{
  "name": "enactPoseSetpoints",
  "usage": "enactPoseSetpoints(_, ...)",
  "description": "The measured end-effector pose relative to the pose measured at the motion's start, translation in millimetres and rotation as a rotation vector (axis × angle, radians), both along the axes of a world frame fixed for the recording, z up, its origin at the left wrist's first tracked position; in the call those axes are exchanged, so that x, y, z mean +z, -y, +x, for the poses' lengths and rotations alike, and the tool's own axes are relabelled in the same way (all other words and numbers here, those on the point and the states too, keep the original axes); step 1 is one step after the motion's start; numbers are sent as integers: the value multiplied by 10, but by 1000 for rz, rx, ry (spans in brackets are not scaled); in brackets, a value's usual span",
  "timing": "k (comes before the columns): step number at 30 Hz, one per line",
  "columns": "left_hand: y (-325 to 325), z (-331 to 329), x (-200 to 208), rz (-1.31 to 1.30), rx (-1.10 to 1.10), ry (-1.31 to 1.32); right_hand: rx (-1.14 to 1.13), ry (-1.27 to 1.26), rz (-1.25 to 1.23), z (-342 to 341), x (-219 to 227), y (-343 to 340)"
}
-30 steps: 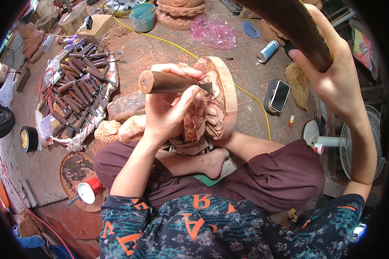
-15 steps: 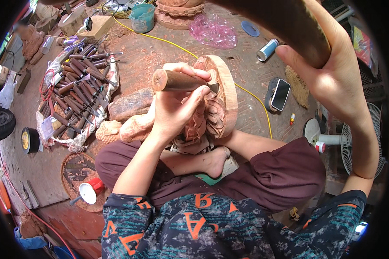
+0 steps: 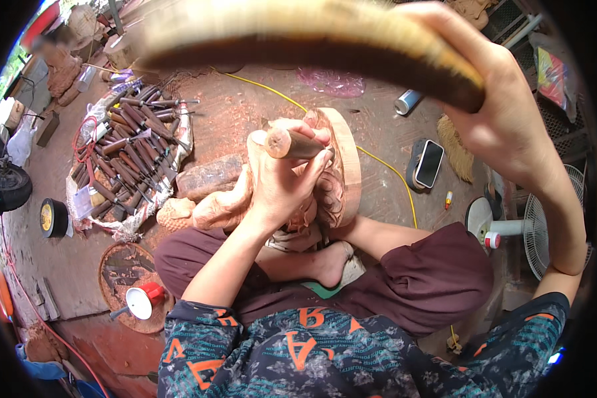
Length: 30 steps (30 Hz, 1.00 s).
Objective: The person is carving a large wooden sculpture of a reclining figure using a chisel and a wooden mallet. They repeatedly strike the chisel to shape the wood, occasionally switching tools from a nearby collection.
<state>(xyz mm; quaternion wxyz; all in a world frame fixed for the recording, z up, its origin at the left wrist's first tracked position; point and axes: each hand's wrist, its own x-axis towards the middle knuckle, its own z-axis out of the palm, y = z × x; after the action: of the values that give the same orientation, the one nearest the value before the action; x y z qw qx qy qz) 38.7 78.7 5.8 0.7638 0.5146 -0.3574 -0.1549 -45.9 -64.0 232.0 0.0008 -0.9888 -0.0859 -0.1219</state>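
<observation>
My left hand (image 3: 276,189) is closed round a carving chisel (image 3: 297,144), its round wooden butt facing up towards me. The chisel's blade is hidden behind my fingers, at the carved wooden figure (image 3: 223,199). That figure lies on its side in front of my crossed legs, its round base (image 3: 346,166) to the right. Raised at the upper right, my right hand (image 3: 504,109) grips a thick wooden mallet (image 3: 298,50), shaped like a club. The mallet stretches left across the top of the view, blurred by motion and apart from the chisel butt.
Many dark-handled chisels (image 3: 129,149) lie heaped on a sack at the left. A red and white cup (image 3: 142,302) sits on a round tray nearby. To the right are a phone (image 3: 430,164), a brush (image 3: 455,149) and a fan (image 3: 556,222). A yellow cable (image 3: 395,166) runs behind the carving.
The mallet has swung into fuller view, its length now reaching left across the top. The chisel butt is tipped more towards me, and my left hand sits slightly further right. The whole view has shifted a little.
</observation>
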Motion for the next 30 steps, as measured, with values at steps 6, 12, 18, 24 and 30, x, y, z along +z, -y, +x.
enactPoseSetpoints(6, 42, -52, -98, 67, 26, -37, 17, 56, -473, -137, 33, -84)
enactPoseSetpoints(12, 52, -107, -7, 125, 71, 64, -121, -44, -536, -239, -77, -73)
enactPoseSetpoints(18, -183, -322, 28, -78, -15, 263, -81, -50, -182, -203, -25, -80)
enactPoseSetpoints(24, -178, -148, -284, -350, -13, -16, -74, -102, 193, -139, -61, -261)
enactPoseSetpoints(30, -220, -249, -297, -153, 74, -94, -5, -136, 114, -115, -73, -388)
